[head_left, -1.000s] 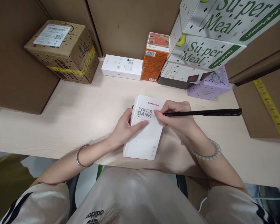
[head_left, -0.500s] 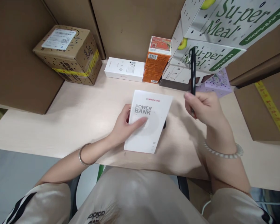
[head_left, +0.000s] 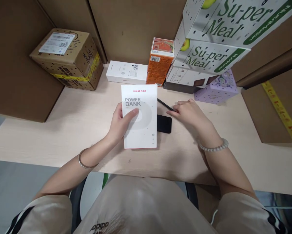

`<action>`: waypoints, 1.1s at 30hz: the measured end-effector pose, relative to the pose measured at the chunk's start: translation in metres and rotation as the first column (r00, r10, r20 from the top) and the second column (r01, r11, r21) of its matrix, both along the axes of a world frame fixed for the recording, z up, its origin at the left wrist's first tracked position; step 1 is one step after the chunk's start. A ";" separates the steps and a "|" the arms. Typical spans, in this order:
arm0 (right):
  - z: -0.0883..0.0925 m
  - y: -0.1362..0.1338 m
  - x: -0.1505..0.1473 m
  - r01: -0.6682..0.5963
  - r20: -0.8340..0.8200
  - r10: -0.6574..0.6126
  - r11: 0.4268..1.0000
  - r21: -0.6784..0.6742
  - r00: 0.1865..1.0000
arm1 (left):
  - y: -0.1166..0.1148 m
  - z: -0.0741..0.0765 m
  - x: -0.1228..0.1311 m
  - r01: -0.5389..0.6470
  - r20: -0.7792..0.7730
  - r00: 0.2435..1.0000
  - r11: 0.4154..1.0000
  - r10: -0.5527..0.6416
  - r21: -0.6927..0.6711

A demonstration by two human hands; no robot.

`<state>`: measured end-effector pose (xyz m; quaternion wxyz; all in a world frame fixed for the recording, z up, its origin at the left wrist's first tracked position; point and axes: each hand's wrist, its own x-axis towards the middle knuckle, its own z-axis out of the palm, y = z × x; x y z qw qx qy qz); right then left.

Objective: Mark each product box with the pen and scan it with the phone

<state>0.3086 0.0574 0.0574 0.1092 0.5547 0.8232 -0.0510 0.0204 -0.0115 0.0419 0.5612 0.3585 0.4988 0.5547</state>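
Note:
My left hand grips a white power bank box by its left side, thumb across the printed front and the other fingers hidden behind. The box is held up over the table, its lettering facing me. To the right, my right hand is closed on a black pen, low over the tabletop, with the pen pointing left toward the box. Between the two lies a black phone-like slab, its left part covered by the box.
Along the back stand a taped carton, a flat white box, an orange box, stacked white Super Meal boxes and a purple box. Cardboard bounds the right side of the pale table.
The pen has swung from upright to nearly flat as my right hand came down and left. My left hand has moved the box left and slightly up, straightening it and uncovering more of the black slab.

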 end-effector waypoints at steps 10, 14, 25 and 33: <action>0.004 -0.030 -0.027 -0.156 -0.477 0.062 0.975 -0.159 0.877 | 0.002 -0.001 -0.002 -0.018 -0.066 0.998 1.000 0.019 0.005; -0.007 -0.030 -0.034 -0.115 -0.384 0.035 0.976 -0.186 0.923 | 0.002 -0.002 -0.002 -0.021 -0.062 0.998 1.000 0.021 0.011; -0.004 -0.028 -0.039 0.008 -0.484 -0.112 0.977 -0.211 0.868 | 0.005 0.000 -0.007 -0.073 -0.043 0.996 0.996 0.075 0.048; 0.007 -0.041 -0.036 0.437 -0.811 -0.155 0.889 0.134 0.564 | 0.014 -0.012 -0.009 -0.138 -0.062 0.988 0.986 0.145 0.094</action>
